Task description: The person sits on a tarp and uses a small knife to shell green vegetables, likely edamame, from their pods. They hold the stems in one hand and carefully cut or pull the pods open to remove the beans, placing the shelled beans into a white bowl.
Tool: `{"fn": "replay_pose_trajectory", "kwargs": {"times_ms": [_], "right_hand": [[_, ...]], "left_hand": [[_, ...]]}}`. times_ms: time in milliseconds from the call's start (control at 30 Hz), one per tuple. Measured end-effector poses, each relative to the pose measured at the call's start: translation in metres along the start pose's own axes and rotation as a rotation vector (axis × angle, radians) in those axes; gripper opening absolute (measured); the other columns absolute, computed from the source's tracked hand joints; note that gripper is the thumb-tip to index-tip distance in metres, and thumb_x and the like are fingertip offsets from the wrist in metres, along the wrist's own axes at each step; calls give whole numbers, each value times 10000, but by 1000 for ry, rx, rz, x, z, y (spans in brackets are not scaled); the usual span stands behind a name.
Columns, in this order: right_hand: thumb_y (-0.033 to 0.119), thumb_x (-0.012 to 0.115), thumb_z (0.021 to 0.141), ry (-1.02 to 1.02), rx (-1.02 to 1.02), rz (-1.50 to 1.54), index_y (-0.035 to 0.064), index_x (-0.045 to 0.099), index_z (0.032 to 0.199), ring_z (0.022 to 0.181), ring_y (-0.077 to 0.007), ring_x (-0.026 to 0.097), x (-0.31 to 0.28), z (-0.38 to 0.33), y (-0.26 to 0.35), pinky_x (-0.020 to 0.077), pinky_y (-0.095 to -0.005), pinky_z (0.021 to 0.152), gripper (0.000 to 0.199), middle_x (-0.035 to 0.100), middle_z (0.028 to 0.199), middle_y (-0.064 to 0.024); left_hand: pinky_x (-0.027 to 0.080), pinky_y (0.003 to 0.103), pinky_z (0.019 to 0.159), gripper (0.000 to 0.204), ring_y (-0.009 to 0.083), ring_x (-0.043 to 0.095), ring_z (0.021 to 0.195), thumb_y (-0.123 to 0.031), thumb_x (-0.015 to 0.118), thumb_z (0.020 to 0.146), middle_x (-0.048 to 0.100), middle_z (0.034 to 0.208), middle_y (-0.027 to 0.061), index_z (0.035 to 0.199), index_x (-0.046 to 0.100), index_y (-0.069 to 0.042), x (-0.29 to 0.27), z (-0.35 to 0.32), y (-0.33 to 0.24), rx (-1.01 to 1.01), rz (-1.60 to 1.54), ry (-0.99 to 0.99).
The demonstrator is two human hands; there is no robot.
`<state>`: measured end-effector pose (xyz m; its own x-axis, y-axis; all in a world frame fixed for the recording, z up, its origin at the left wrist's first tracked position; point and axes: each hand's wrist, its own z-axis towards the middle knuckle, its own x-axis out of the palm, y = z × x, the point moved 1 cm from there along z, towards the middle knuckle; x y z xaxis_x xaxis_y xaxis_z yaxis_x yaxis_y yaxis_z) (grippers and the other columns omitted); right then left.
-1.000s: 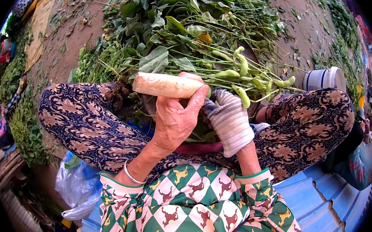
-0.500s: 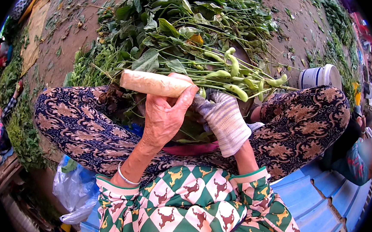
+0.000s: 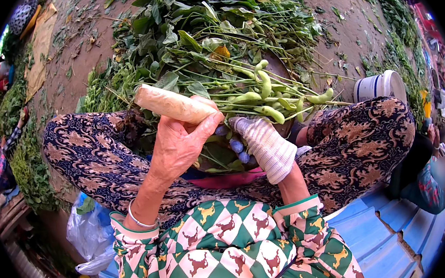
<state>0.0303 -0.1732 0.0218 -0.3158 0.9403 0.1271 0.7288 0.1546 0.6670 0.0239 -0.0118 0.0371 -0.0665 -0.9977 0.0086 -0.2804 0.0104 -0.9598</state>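
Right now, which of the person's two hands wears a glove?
The right hand, in a striped, cream-coloured knitted glove; the left hand shows bare skin.

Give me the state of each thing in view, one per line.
Left hand: bare, closed
Pale stick: gripped, tilted
Right hand: gloved, fingers curled; grip unclear
Bean pods: green, unopened
Leafy stalks: heaped, mostly green
Yellow leaf: discoloured
Bucket: upright or tipped, cannot tell
Plastic bag: crumpled
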Motion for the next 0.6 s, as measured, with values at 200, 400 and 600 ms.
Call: {"fn": "replay_pose_trajectory", "kwargs": {"times_ms": [200, 400, 600], "right_hand": [[326, 469, 914, 86, -24, 73, 78, 625, 1000, 440, -61, 433, 0, -1, 2, 340, -185, 407, 306, 547, 624, 20], [166, 449, 867, 120, -101, -57, 41, 601, 1047, 461, -88, 480, -8, 6, -9, 381, -217, 427, 267, 574, 656, -17], [194, 499, 905, 140, -106, 34, 25, 625, 973, 418, -81, 453, -23, -13, -12, 376, -211, 395, 222, 540, 629, -8]], "left_hand": [[538, 237, 631, 143, 148, 655, 751, -105, 607, 874, 656, 841, 86, 970, 609, 0, 0, 38, -57, 274, 239, 45], [464, 260, 514, 245, 88, 567, 561, -216, 672, 816, 611, 661, 36, 790, 620, 21, 33, 107, -39, 114, 245, 175], [470, 245, 530, 216, 89, 581, 595, -192, 659, 824, 624, 703, 42, 849, 626, 20, 40, 116, -9, 178, 232, 235]]}}
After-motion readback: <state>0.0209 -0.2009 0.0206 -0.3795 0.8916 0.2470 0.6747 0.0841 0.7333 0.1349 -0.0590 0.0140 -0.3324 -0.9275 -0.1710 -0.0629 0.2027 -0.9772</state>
